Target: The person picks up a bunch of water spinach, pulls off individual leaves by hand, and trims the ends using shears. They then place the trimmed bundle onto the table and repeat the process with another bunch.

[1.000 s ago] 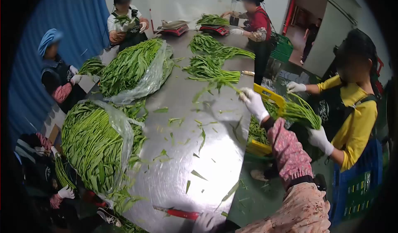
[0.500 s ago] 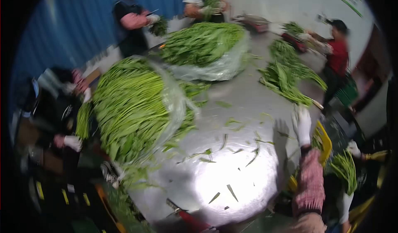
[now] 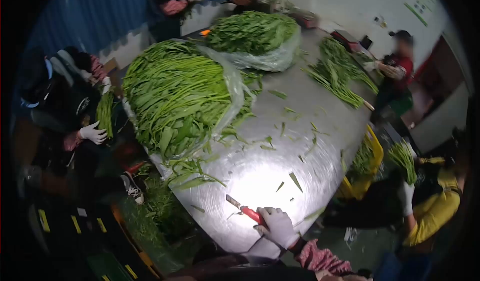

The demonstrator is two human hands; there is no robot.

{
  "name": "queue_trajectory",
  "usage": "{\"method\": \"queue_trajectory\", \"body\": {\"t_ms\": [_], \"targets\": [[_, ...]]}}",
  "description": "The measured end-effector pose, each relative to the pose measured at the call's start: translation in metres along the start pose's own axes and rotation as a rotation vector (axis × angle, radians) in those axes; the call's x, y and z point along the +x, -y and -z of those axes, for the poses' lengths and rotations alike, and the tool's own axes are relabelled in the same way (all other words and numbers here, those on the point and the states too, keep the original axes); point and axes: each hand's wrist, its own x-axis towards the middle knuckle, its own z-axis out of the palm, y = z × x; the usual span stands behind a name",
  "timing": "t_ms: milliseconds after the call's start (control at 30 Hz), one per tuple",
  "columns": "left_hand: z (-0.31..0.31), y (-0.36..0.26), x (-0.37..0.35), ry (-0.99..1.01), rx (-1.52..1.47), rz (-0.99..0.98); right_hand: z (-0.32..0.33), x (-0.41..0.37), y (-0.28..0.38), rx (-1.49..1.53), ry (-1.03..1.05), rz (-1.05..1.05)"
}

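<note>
Near the table's lower edge my right hand (image 3: 279, 227), in a white glove, has its fingers wrapped round the red handle of a knife (image 3: 252, 214). The knife's short blade points up and left over the metal table (image 3: 245, 166). Just below, a pale gloved shape appears to be my left hand (image 3: 265, 248); its fingers are hidden. Loose green leaves (image 3: 295, 182) lie beyond the knife. A large heap of leafy stems (image 3: 175, 96) in clear plastic covers the table's left side.
A second heap (image 3: 252, 33) is at the back, and a bunch of greens (image 3: 337, 73) lies back right. A yellow crate (image 3: 375, 153) adjoins the right edge. Co-workers stand around the table; one in yellow sleeves (image 3: 435, 218) holds stems at the right.
My right hand has come back from the table's right edge and now grips the knife handle. The view has shifted, showing more of the near edge. The left co-worker's lower hand has opened out.
</note>
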Motion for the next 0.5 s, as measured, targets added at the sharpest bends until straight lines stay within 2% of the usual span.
{"method": "queue_trajectory", "body": {"t_ms": [33,67,167,233,300,367,433,467,500], "targets": [[0.003,-0.005,-0.004,0.010,-0.081,-0.025,-0.002,-0.003,0.009,-0.074,0.038,-0.073],[0.034,-0.012,0.007,-0.010,-0.144,-0.058,-0.011,-0.007,0.011,-0.070,-0.042,-0.103],[0.058,-0.023,-0.011,0.100,-0.013,-0.111,-0.035,-0.015,0.004,-0.065,-0.108,-0.165],[0.081,-0.033,-0.025,0.083,0.080,-0.109,-0.031,-0.021,0.011,0.041,-0.096,-0.201],[0.099,-0.043,-0.039,-0.138,-0.085,-0.105,-0.030,-0.021,0.024,0.189,-0.079,-0.273],[0.099,-0.041,-0.069,-0.223,-0.041,-0.003,-0.028,-0.016,0.046,0.407,-0.061,-0.312],[0.108,-0.045,-0.092,-0.312,0.008,0.060,-0.037,0.002,0.059,0.651,0.059,-0.367],[0.113,-0.053,-0.100,-0.384,0.044,0.175,-0.035,0.012,0.069,0.656,0.056,-0.341],[0.109,-0.041,-0.114,-0.339,0.001,0.183,-0.034,0.026,0.078,0.656,0.064,-0.302]]}}
